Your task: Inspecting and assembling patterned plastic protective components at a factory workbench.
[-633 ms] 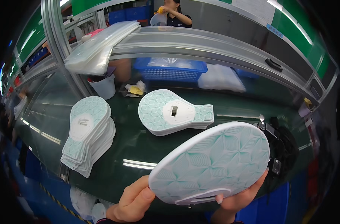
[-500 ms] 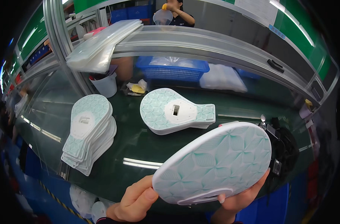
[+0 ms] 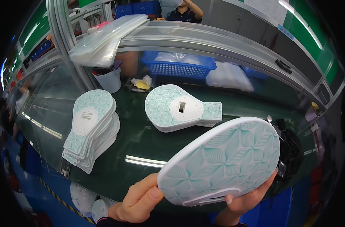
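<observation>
Green workbench (image 3: 149, 140) | both hands grasping patterned pad (image 3: 221, 160): left hand (image 3: 136, 200) at 7 o'clock, right hand (image 3: 246, 200) at 5 | likely light, stiff; hold by rim.

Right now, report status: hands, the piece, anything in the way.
Left hand and right hand both gripping patterned white-and-teal panel, raised above green table. Panel stack left, another panel behind, both apart.

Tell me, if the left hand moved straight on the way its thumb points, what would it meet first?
The left hand already touches the patterned white plate it holds. Its thumb points right and up along the plate's edge, so the plate comes first; depth beyond is unclear.
</observation>
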